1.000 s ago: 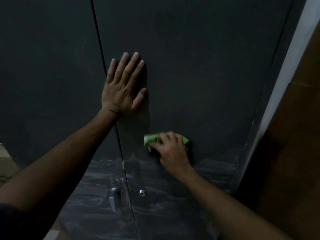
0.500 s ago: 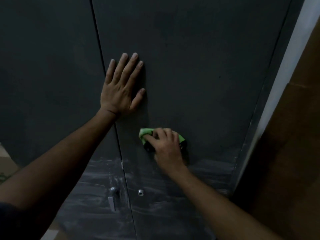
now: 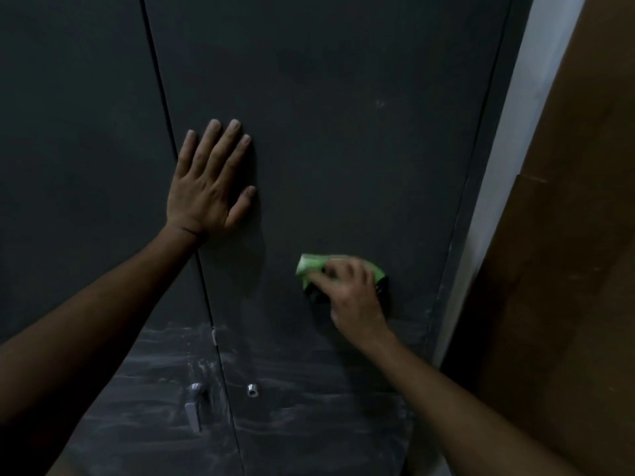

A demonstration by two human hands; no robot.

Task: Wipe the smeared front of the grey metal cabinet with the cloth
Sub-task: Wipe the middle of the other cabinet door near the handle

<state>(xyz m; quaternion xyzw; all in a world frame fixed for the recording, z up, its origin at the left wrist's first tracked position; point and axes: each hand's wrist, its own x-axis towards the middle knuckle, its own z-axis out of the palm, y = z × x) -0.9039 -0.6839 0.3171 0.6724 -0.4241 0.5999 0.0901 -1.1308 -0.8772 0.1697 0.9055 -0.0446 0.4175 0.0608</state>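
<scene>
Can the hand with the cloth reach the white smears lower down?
Probably yes. The right hand holds the cloth just above the smears, with nothing between them.

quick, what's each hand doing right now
Left hand: open, flat against the cabinet door, holding nothing.
Right hand: closed on the green cloth, pressing it to the door.

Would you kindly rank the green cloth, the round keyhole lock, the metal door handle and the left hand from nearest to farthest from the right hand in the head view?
1. Green cloth: gripped under the right hand.
2. Round keyhole lock: below-left, right door.
3. Left hand and metal door handle: too close to call; the hand upper-left, flat across the door seam, the handle lower-left on the left door.
</scene>
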